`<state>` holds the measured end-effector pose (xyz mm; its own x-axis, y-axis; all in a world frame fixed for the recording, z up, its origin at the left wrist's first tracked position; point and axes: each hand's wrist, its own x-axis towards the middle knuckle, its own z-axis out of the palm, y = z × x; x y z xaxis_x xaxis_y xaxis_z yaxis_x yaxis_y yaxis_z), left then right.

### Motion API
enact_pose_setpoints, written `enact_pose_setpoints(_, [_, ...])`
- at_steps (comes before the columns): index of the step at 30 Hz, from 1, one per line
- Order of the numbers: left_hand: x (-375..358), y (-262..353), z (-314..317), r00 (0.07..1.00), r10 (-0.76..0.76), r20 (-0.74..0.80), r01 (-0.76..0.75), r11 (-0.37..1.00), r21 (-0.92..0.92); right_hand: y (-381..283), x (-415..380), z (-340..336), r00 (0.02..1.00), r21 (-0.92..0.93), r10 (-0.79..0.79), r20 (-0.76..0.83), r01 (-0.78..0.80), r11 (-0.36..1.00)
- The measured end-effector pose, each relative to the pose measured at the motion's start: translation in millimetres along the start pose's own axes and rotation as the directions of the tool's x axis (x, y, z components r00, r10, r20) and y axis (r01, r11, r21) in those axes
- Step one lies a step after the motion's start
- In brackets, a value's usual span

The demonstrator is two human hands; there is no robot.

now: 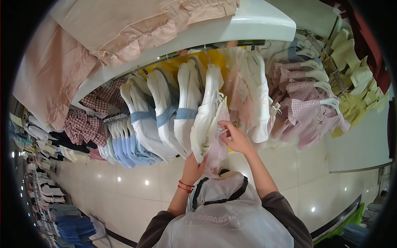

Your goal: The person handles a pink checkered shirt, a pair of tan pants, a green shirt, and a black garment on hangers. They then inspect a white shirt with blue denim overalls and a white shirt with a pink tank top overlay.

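Observation:
A white garment [202,120] hangs from a white hanger [213,78] on the rail, with sheer pale pink fabric [217,153] beside it. My left hand [193,167], with red strings at the wrist, is at the garment's lower edge; its fingers are mostly hidden behind the cloth. On the right side of the pink fabric is my right hand [232,137], its fingers bent and pinched at the fabric's upper part. White tops with blue collars [165,113] hang just left of these, and a white and pink garment [256,103] hangs to the right.
A white shelf [264,20] with pink ruffled cloth [136,29] runs above the rail. Pink checked dresses [310,111] and yellow-green clothes [359,91] hang at the right. Blue shirts [126,144] and red checked clothes [84,128] hang at the left. Tiled floor [136,190] lies below.

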<state>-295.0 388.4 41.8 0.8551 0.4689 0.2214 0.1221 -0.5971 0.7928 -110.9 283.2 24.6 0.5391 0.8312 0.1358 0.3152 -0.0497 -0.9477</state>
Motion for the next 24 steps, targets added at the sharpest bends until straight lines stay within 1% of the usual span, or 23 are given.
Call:
enact_pose_setpoints(2, [-1.0,-0.4,2.7,1.000,0.017,-0.002,-0.017,1.000,0.009,5.6,1.2,-0.5,0.996,-0.055,-0.089,0.026,0.090,0.994])
enact_pose_setpoints(5, [-0.8,-1.1,3.5,0.999,0.005,0.036,-0.006,1.000,0.014,6.4,7.8,-3.5,0.982,-0.207,-0.163,0.096,0.180,0.962])
enact_pose_setpoints(8, [1.6,4.2,4.6,1.000,-0.015,0.012,0.015,1.000,0.009,5.3,11.6,-3.9,0.988,-0.238,-0.088,0.127,0.116,0.964])
enact_pose_setpoints(11, [2.4,1.2,3.7,0.998,-0.016,0.055,0.017,1.000,-0.021,5.9,19.6,-7.4,0.994,-0.271,-0.046,0.100,0.072,0.960])
enact_pose_setpoints(14, [4.2,-8.9,4.0,0.998,-0.015,0.057,0.017,1.000,-0.020,21.1,22.5,-5.9,0.990,-0.219,-0.139,0.037,0.144,0.965])
enact_pose_setpoints(16, [7.1,-5.2,3.8,0.999,-0.033,0.030,0.034,0.999,-0.027,39.0,15.8,3.7,0.982,-0.152,-0.122,-0.142,0.101,0.983])
enact_pose_setpoints(17, [7.3,-3.9,4.2,0.999,-0.045,0.014,0.045,0.998,-0.031,48.5,11.7,9.7,0.968,-0.115,-0.108,-0.226,0.084,0.990])
enact_pose_setpoints(20, [6.9,-15.3,10.0,1.000,0.015,0.009,-0.014,1.000,-0.027,66.2,7.1,24.3,0.907,0.021,-0.021,-0.420,0.033,0.999])
enact_pose_setpoints(23, [6.0,-13.7,12.6,1.000,-0.029,0.001,0.029,0.998,-0.053,81.2,6.3,34.3,0.878,0.247,0.106,-0.466,0.015,0.969])
enact_pose_setpoints(24, [5.8,-14.7,12.9,0.999,-0.037,0.006,0.037,0.998,-0.053,81.1,6.1,34.2,0.880,0.264,0.119,-0.460,0.008,0.964])
